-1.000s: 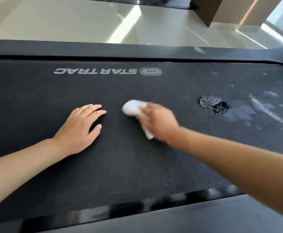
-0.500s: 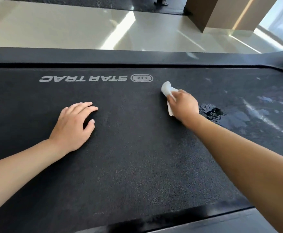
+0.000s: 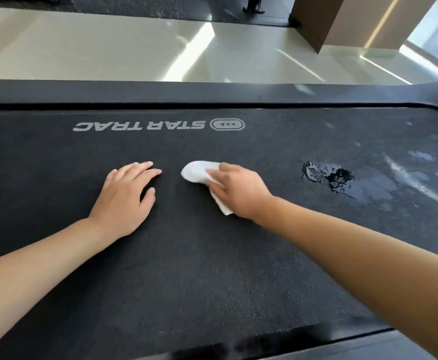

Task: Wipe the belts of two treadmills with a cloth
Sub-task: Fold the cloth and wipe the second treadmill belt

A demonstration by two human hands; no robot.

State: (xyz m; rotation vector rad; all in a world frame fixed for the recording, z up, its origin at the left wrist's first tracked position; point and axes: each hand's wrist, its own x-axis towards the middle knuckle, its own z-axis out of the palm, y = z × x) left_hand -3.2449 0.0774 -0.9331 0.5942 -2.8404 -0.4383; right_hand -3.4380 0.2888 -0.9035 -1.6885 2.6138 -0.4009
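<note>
A black treadmill belt (image 3: pixel 186 268) with a "STAR TRAC" logo (image 3: pixel 139 125) fills the view. My right hand (image 3: pixel 238 189) grips a small white cloth (image 3: pixel 197 171) and presses it on the belt's middle. The cloth sticks out beyond my fingers and below my palm. My left hand (image 3: pixel 127 196) rests flat on the belt just left of the cloth, fingers straight. A wet dark patch (image 3: pixel 329 178) with pale streaks lies on the belt to the right of my right hand.
A black side rail (image 3: pixel 212 92) runs along the belt's far edge, another rail (image 3: pixel 368 344) along the near edge. Beyond lies a pale glossy floor (image 3: pixel 108 48), with a brown column (image 3: pixel 314 19) at the back right.
My right hand has swept the cloth back to the left, from near the wet patch to the belt's middle beside my left hand. The left hand has stayed in place.
</note>
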